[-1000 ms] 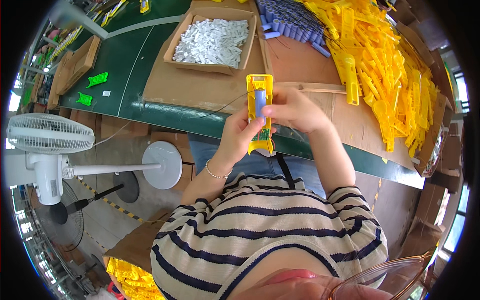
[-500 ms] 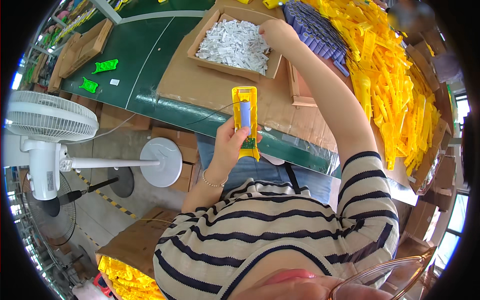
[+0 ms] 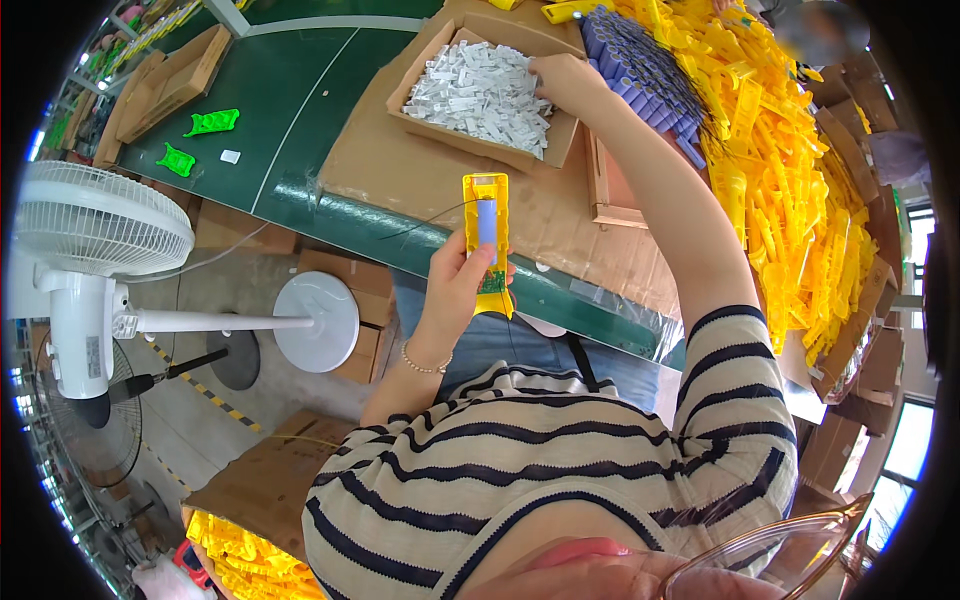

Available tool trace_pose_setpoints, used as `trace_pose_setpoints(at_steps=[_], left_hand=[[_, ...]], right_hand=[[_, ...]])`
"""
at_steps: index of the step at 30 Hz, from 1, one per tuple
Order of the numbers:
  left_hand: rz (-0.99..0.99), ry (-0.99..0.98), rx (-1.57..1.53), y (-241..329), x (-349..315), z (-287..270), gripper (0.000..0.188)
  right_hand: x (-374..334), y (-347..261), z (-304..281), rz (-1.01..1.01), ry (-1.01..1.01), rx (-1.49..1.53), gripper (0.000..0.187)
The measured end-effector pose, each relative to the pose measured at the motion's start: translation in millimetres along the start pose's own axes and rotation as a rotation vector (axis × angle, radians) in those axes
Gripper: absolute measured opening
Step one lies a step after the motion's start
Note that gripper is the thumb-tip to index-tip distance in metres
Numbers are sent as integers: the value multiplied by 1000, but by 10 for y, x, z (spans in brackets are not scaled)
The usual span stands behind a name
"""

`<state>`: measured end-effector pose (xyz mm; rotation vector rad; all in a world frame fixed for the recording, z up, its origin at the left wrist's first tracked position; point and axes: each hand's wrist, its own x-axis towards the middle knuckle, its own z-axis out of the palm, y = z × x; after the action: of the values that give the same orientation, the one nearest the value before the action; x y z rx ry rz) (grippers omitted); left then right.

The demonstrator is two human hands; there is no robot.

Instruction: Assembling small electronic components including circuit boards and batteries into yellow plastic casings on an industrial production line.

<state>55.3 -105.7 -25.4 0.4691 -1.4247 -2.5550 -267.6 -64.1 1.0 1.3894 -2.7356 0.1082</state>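
Note:
My left hand [image 3: 456,285] is closed around a yellow plastic housing half [image 3: 487,187], held upright in front of the table edge. In the housing lies a blue cylindrical battery cell [image 3: 487,222], with my thumb on its lower part. Below the cell sits a small green circuit board [image 3: 493,281]; thin dark wires stick out from the housing. My right hand [image 3: 574,84] reaches over the right side of a cardboard box of small white plastic parts [image 3: 470,90]. Its fingers are curled at the edge of the pile; what they pinch, if anything, is hidden.
Blue battery cells [image 3: 640,80] stand packed beside a large heap of yellow housings [image 3: 770,190] on the right. Two green plastic pieces [image 3: 212,122] lie on the green table [image 3: 300,165]. A white fan [image 3: 100,220] stands at left, above a box of yellow parts [image 3: 245,560].
The view has shifted slightly, so the table things appear a little farther right. My right hand stays at the box of white parts; my left keeps hold of the housing.

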Motion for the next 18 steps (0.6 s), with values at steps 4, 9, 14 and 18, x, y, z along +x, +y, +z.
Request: trace_pose_setpoints(at_steps=[4, 9, 14, 18], left_hand=[[12, -38, 0, -12, -2, 22, 27], [-1, 10, 48, -23, -19, 28, 27], [15, 42, 59, -1, -47, 26, 27], [62, 31, 107, 27, -44, 119, 28]], right_hand=[[33, -4, -16, 50, -47, 150, 18], [-54, 123, -66, 24, 107, 458, 18], [-421, -208, -718, 245, 61, 936, 22], [-906, -188, -814, -100, 186, 1293, 11]])
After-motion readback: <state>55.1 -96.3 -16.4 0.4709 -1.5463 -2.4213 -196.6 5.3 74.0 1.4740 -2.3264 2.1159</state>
